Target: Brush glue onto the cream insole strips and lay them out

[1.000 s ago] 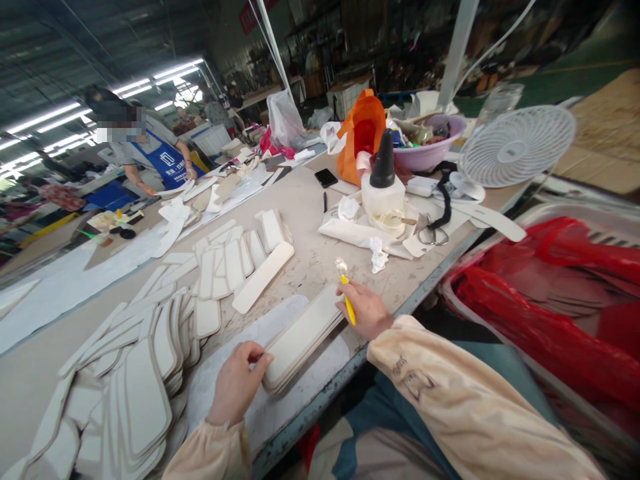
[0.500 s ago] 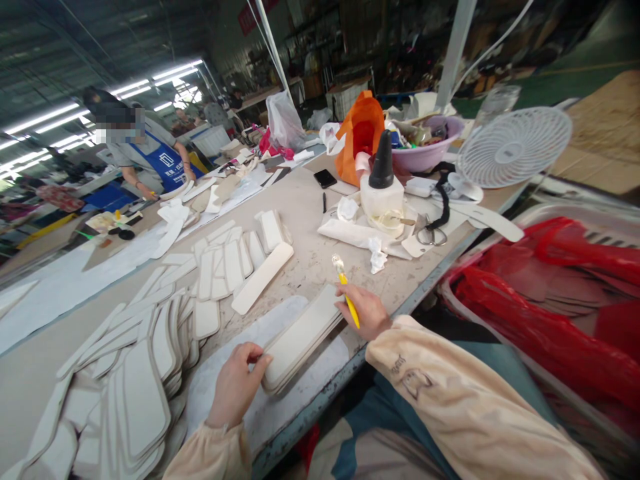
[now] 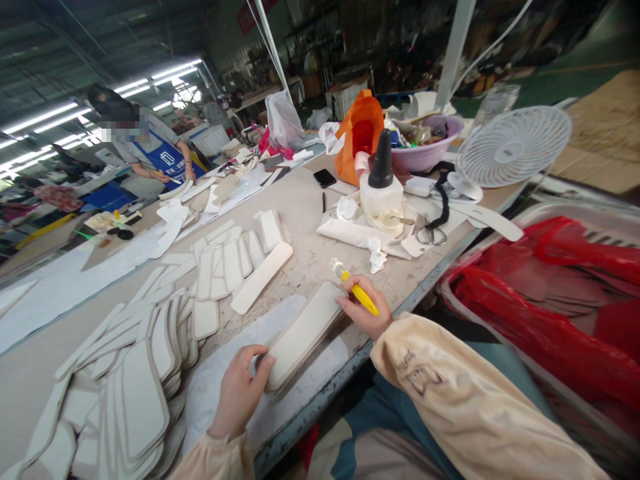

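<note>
Along the near edge of the beige-topped bench [image 3: 313, 207], the left hand [image 3: 241, 388] touches one end of a stack of off-white, round-cornered strips [image 3: 305, 333]; the right hand [image 3: 371, 312], at the other end, grips a yellow-handled, white-tipped brush [image 3: 364, 299].

- Your right sleeve [image 3: 470, 400] and left sleeve [image 3: 215, 461]: beige, loose, wrinkled fabric, slight sheen.
- Your cuffs [image 3: 227, 441]: gathered at the wrists.
- Your right forearm print: dark outline drawing [image 3: 424, 381], small dark lettering [image 3: 405, 360] beside it, can't read it.
- Your lap clothing [image 3: 373, 423]: teal, plus grey-beige and pale cream areas.
- Your left hand [image 3: 241, 390], right hand [image 3: 369, 308]: both bare.
</note>
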{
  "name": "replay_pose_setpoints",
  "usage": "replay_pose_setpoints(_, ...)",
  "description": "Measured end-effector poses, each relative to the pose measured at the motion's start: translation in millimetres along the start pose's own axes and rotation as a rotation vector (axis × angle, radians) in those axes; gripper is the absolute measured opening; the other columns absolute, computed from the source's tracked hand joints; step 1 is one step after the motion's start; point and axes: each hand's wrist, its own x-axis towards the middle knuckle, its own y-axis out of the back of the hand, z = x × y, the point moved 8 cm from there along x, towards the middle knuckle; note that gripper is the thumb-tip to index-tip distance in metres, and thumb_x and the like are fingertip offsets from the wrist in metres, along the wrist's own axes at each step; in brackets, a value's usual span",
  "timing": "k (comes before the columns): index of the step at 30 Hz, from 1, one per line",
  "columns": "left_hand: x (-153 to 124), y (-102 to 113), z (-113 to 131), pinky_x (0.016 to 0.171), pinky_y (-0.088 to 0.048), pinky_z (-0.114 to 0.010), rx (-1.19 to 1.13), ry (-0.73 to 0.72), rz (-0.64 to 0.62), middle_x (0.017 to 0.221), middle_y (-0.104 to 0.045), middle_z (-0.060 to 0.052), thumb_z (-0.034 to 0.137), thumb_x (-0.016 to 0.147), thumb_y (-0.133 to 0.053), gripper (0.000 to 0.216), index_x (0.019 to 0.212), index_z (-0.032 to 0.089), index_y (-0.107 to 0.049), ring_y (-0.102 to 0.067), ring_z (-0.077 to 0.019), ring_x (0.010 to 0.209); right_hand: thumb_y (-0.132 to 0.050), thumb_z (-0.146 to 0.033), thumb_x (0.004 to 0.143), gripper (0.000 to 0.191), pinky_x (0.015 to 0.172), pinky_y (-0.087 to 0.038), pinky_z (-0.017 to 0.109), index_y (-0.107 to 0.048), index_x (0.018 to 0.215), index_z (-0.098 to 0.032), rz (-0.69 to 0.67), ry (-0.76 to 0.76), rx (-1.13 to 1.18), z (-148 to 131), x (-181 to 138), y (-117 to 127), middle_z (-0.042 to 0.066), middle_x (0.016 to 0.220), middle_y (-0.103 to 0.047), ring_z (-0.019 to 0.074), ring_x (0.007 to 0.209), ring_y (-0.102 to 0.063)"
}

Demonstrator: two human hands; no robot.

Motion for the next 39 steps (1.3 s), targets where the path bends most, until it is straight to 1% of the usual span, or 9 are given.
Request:
replay_pose_setpoints(5, -5, 6, 5, 0.088, -0.048, -0.04, -0.015, 0.013, 0.06, 0.103, -0.066, -0.007, 0.044, 0.083, -0.051, 0.032, 0.102, 0.02, -0.059, -0.061, -0.0243, 0.099, -0.07, -0.033, 0.072, 0.028, 0.051, -0.036, 0.025, -0.047, 0.086, -0.026, -0.015, -0.075, 0.19, 6, 1, -5, -0.007, 0.064, -0.047, 0.0114, 0.053, -0.044)
replay_pose_setpoints(10, -9, 11, 21, 0.098, -0.043, -0.039, -0.047, 0.002, 0.075, 0.122, -0.061, -0.009, 0.042, 0.085, -0.052, 0.04, 0.117, 0.019, -0.055, -0.056, -0.0243, 0.114, -0.075, -0.038, 0.063, 0.042, 0.056, -0.042, 0.028, -0.039, 0.082, -0.027, -0.115, -0.202, 0.457, -7, 3, -12, -0.006, 0.066, -0.048, 0.0135, 0.057, -0.048)
replay_pose_setpoints(13, -10, 6, 34, 0.091, -0.046, -0.034, -0.114, -0.035, 0.019, 0.112, -0.066, -0.007, 0.041, 0.084, -0.053, 0.034, 0.109, 0.019, -0.06, -0.06, -0.0228, 0.104, -0.076, -0.042, 0.06, 0.048, 0.057, -0.043, 0.029, -0.036, 0.08, -0.027, -0.126, -0.245, 0.496, -14, 3, -11, -0.007, 0.066, -0.049, 0.0141, 0.058, -0.049)
replay_pose_setpoints(17, -18, -9, 49, 0.074, -0.048, -0.027, -0.215, -0.022, -0.121, 0.086, -0.069, -0.002, 0.04, 0.084, -0.054, 0.024, 0.092, 0.021, -0.066, -0.063, -0.0188, 0.081, -0.076, -0.035, 0.063, 0.043, 0.055, -0.04, 0.026, -0.038, 0.081, -0.027, -0.121, -0.234, 0.511, -11, 3, -8, -0.008, 0.066, -0.052, 0.0124, 0.055, -0.048)
replay_pose_setpoints(21, -29, -29, 65, 0.06, -0.043, -0.023, -0.282, 0.0, -0.263, 0.065, -0.061, 0.001, 0.042, 0.085, -0.053, 0.027, 0.073, 0.02, -0.064, -0.056, -0.0152, 0.064, -0.076, -0.027, 0.066, 0.039, 0.053, -0.037, 0.024, -0.04, 0.08, -0.026, -0.113, -0.206, 0.557, -9, 3, -7, -0.008, 0.065, -0.052, 0.01, 0.052, -0.045)
replay_pose_setpoints(29, -42, -47, 77, 0.067, -0.044, -0.024, -0.482, 0.031, -0.293, 0.077, -0.066, -0.001, 0.038, 0.084, -0.056, 0.021, 0.085, 0.02, -0.066, -0.058, -0.0166, 0.072, -0.075, -0.031, 0.067, 0.04, 0.051, -0.039, 0.024, -0.038, 0.08, -0.026, -0.086, -0.207, 0.51, -10, 0, -5, -0.008, 0.069, -0.054, 0.0105, 0.053, -0.047)
replay_pose_setpoints(33, -48, -67, 88, 0.072, -0.046, -0.025, -0.661, 0.063, -0.366, 0.084, -0.067, -0.003, 0.036, 0.083, -0.057, 0.021, 0.092, 0.019, -0.067, -0.06, -0.0179, 0.078, -0.076, -0.031, 0.066, 0.04, 0.054, -0.041, 0.024, -0.038, 0.079, -0.025, -0.074, -0.203, 0.531, -13, 0, -4, -0.007, 0.071, -0.055, 0.0108, 0.057, -0.05)
replay_pose_setpoints(37, -53, -91, 102, 0.076, -0.047, -0.028, -0.915, 0.134, -0.445, 0.092, -0.068, -0.006, 0.038, 0.082, -0.06, 0.031, 0.104, 0.017, -0.064, -0.06, -0.0196, 0.083, -0.076, -0.033, 0.066, 0.041, 0.06, -0.045, 0.027, -0.038, 0.08, -0.026, -0.059, -0.202, 0.536, -13, 0, -5, -0.007, 0.069, -0.054, 0.013, 0.062, -0.054)
replay_pose_setpoints(39, -55, -100, 107, 0.076, -0.047, -0.028, -0.97, 0.161, -0.445, 0.09, -0.068, -0.006, 0.04, 0.079, -0.063, 0.033, 0.102, 0.017, -0.065, -0.06, -0.0202, 0.083, -0.076, -0.035, 0.065, 0.042, 0.06, -0.046, 0.027, -0.038, 0.081, -0.026, -0.05, -0.21, 0.538, -12, 0, -6, -0.007, 0.068, -0.053, 0.0136, 0.062, -0.054)
